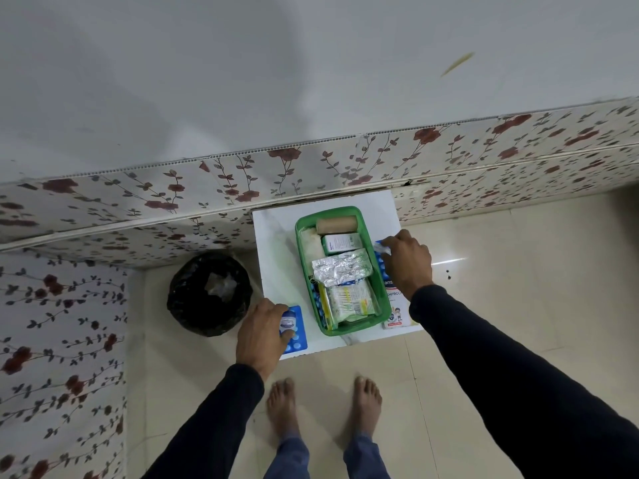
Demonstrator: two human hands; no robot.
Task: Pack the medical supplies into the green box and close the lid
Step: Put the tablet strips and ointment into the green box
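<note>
The green box (359, 326) stands open on a small white table (276, 250). Inside lie a brown bandage roll (337, 224), a white medicine carton (342, 243), a foil pack (342, 267) and a packet of swabs (349, 300). My left hand (261, 335) grips a small white and blue jar (287, 323) over a blue pill strip (297, 335) at the table's front left corner. My right hand (408, 262) pinches a small white item (382, 248) just right of the box, above another blue strip (380, 262). A plaster box (396, 311) lies partly under my right wrist. No lid is visible.
A bin lined with a black bag (209, 293) stands on the floor left of the table. Floral wall panels (242, 181) rise behind and to the left. My bare feet (325, 406) are on the beige tiled floor in front of the table.
</note>
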